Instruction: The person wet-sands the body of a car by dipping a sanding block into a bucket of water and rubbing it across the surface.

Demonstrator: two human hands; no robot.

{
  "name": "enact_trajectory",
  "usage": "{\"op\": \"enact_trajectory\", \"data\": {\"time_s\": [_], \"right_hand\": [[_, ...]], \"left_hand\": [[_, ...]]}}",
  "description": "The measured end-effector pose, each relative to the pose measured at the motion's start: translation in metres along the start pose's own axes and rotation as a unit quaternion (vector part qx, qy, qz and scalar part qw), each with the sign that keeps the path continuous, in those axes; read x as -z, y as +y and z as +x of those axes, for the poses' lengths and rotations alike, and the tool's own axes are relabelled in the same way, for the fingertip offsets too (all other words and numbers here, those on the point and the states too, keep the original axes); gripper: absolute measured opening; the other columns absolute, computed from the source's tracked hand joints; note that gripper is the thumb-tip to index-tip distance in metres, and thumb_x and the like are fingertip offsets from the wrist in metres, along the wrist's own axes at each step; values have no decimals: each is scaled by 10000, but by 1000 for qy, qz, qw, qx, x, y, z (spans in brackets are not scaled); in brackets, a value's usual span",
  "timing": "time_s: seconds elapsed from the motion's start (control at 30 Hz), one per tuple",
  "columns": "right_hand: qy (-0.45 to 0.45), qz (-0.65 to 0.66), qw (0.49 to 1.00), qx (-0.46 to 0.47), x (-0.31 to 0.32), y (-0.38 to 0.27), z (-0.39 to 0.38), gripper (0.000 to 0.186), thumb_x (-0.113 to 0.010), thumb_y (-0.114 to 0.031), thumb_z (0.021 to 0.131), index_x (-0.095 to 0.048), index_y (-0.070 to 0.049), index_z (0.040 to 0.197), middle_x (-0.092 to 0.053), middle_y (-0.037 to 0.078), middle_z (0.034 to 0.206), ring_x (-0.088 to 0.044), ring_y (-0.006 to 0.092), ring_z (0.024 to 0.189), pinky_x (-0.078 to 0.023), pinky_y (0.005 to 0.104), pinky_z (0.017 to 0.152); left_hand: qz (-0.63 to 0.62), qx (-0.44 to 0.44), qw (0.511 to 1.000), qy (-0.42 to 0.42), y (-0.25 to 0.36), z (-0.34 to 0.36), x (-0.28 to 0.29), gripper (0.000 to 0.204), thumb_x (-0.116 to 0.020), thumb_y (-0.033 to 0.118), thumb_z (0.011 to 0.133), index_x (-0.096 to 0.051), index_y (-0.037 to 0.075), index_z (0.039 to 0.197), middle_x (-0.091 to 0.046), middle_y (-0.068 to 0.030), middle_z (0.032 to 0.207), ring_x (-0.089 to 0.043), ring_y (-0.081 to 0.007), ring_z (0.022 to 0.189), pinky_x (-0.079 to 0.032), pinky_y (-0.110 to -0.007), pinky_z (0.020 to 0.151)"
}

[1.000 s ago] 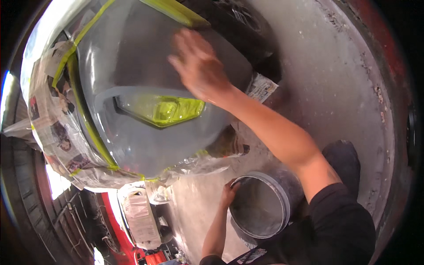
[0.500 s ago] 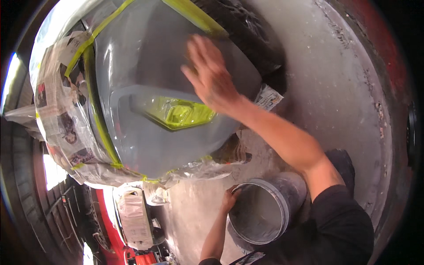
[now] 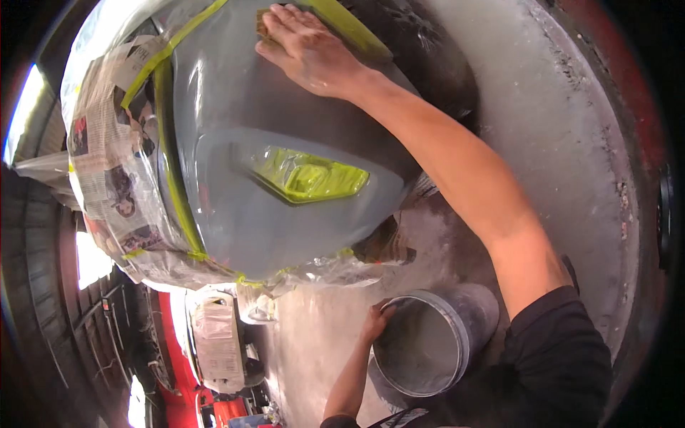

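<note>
My right hand [image 3: 303, 46] lies on the upper part of a grey primed car bumper [image 3: 235, 207], its arm stretched across from the lower right. Under its fingers shows the edge of a small brown piece of sandpaper [image 3: 262, 24], mostly hidden by the hand. Yellow-green tape covers a lamp [image 3: 314, 178] set into the bumper below the hand. Low in the view, my left hand [image 3: 376, 319] is closed round the rim of a grey bucket [image 3: 464, 328], which tilts so that its greyish inside shows.
Newspaper [image 3: 114, 164] and clear plastic film wrap the body beside the bumper, edged with yellow-green tape [image 3: 171, 178]. A dark tyre [image 3: 435, 64] stands at upper right, beside the dusty concrete floor [image 3: 549, 143]. Another masked vehicle part [image 3: 217, 342] is at lower left.
My right hand has slid up and left over the bumper, to near the top tape. My left hand stays on the bucket rim. The view has shifted slightly.
</note>
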State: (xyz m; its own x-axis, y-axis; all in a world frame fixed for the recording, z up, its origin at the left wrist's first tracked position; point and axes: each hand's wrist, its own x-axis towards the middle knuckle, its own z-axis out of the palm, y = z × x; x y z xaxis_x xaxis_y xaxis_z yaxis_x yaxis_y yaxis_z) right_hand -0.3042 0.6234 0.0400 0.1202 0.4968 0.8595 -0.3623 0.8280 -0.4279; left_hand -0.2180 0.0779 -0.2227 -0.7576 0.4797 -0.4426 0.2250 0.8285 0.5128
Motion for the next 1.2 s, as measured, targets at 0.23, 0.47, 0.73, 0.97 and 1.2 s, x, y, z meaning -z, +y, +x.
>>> {"op": "enact_trajectory", "data": {"time_s": [0.23, 0.47, 0.73, 0.97, 1.2], "right_hand": [[-104, 98, 990, 17, 43, -66, -93, 678, -641, -373, 1004, -469, 89, 1469, -429, 294, 1573, -416, 451, 1464, -347, 538, 1212], [-121, 77, 989, -18, 52, -91, -116, 651, -677, -334, 989, -492, 90, 1446, -439, 285, 1570, -423, 441, 1466, -354, 540, 1213], [-97, 71, 993, -11, 21, -70, -58, 742, -737, -334, 941, -463, 87, 1487, -398, 283, 1600, -382, 436, 1501, -308, 555, 1235], [-89, 79, 993, -11, 20, -61, -45, 729, -709, -328, 965, -454, 110, 1488, -397, 301, 1595, -383, 447, 1498, -305, 560, 1231], [-107, 50, 990, -79, 43, -81, -124, 605, -589, -345, 1042, -489, 91, 1450, -375, 333, 1591, -382, 485, 1479, -336, 561, 1216]], "left_hand": [[33, 23, 999, 2, -22, -23, -4, 433, -657, 331, 1006, -678, 43, 1328, -758, -178, 1183, -702, -293, 1135, -506, -405, 1008], [88, 55, 994, 15, -9, -24, -4, 412, -649, 324, 1009, -686, 52, 1316, -756, -179, 1181, -704, -285, 1134, -511, -400, 994], [20, 56, 998, 6, 9, -18, -5, 394, -655, 306, 1007, -700, 40, 1294, -758, -163, 1191, -699, -268, 1133, -510, -387, 999], [22, 25, 999, 11, 2, -11, -3, 400, -657, 302, 1006, -694, 36, 1303, -761, -169, 1183, -702, -263, 1125, -510, -391, 998], [-9, 64, 998, 5, -27, -28, -6, 403, -649, 313, 1007, -695, 43, 1303, -768, -174, 1135, -715, -258, 1085, -522, -394, 966]]}}
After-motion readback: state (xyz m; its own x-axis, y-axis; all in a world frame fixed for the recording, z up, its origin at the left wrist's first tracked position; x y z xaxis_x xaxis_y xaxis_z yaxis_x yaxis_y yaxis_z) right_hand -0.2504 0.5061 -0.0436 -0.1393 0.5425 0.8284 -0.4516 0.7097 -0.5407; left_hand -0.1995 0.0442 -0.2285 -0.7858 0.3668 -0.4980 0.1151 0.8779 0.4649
